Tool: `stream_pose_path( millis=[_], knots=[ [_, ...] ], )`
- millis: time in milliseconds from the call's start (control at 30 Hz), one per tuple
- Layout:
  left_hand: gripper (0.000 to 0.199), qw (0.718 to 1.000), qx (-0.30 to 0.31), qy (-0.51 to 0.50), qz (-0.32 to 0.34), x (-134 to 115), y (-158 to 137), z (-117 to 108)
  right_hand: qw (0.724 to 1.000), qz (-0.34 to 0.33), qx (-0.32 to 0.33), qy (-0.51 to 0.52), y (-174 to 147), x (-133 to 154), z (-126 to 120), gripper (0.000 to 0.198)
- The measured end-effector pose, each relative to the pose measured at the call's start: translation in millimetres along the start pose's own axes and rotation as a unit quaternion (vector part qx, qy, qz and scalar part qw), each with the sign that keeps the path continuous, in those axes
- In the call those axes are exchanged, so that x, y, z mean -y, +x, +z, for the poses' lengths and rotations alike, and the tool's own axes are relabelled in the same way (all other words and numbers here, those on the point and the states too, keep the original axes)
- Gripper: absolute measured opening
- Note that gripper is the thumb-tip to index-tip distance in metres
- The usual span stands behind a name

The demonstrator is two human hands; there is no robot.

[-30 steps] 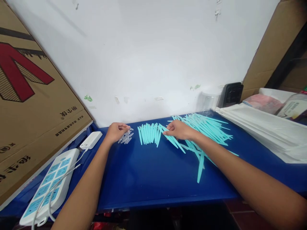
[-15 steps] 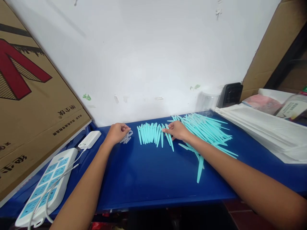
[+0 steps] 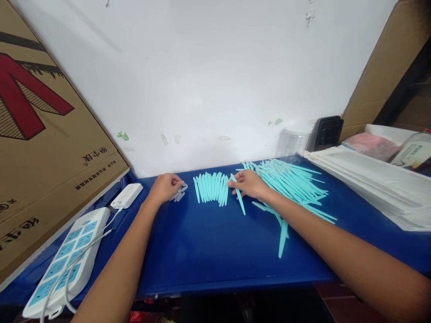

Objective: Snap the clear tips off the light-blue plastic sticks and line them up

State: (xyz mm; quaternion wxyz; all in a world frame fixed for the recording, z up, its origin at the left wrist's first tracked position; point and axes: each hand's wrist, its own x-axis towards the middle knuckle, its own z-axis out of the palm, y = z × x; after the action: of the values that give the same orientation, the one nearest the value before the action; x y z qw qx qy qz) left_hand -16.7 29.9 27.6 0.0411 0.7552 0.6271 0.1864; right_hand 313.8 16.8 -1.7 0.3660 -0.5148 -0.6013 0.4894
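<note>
My left hand [image 3: 168, 186] is closed in a pinch at a small heap of clear plastic caps [image 3: 178, 196], and one cap seems to be at its fingertips. To the right of it, slim turquoise eyebrow razors [image 3: 209, 187] lie side by side in a row. At the right end of this row my right hand [image 3: 248, 183] is closed on a turquoise eyebrow razor [image 3: 240, 200], which slants toward me. Part of a second razor shows beneath that hand. A large loose pile of the same razors [image 3: 292, 179] spreads beyond the right wrist; a few stray ones lie under the forearm.
On the left stand a white power strip [image 3: 67, 264] with cables, a small white device [image 3: 126, 196] and a big cardboard box [image 3: 60, 170]. At the right are a clear jar [image 3: 296, 142], a black object [image 3: 328, 133] and stacked white sheets or bags [image 3: 367, 184]. A white wall backs the blue table.
A razor beside my right fingertips has joined the right end of the row. The right hand keeps another razor, now apart from the row. My left hand has hardly moved.
</note>
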Motion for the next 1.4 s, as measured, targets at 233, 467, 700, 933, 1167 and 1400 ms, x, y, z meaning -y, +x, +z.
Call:
stream_pose_path(
  millis=[233, 467, 700, 933, 1167, 1400],
  knots=[
    [0.029, 1.0, 0.008, -0.001, 0.01, 2.0, -0.5, 0.7, 1.0, -0.016, 0.006, 0.003, -0.6, 0.9, -0.3, 0.029],
    [0.03, 1.0, 0.021, 0.001, 0.001, 9.2, 0.4, 0.0, 0.999, -0.011, 0.048, 0.013, -5.2, 6.2, 1.5, 0.029],
    [0.026, 0.999, 0.036, 0.005, 0.014, 9.8, 0.0, 3.0, 0.998, -0.032, 0.045, -0.007, -2.0, 2.3, 4.5, 0.027],
    [0.03, 0.997, -0.007, 0.001, 0.071, 0.0, -0.3, 8.6, 0.998, -0.02, 0.046, -0.031, -7.4, 8.6, 5.4, 0.021],
    [0.031, 0.994, 0.006, 0.038, 0.105, -6.7, 0.1, 27.2, 0.999, -0.002, 0.044, -0.009, -10.6, 15.8, 6.7, 0.021],
    [0.044, 0.99, 0.005, 0.028, 0.139, -22.8, -5.7, 40.0, 0.997, 0.013, 0.075, -0.011, -11.4, 15.4, 5.6, 0.025]
  ],
)
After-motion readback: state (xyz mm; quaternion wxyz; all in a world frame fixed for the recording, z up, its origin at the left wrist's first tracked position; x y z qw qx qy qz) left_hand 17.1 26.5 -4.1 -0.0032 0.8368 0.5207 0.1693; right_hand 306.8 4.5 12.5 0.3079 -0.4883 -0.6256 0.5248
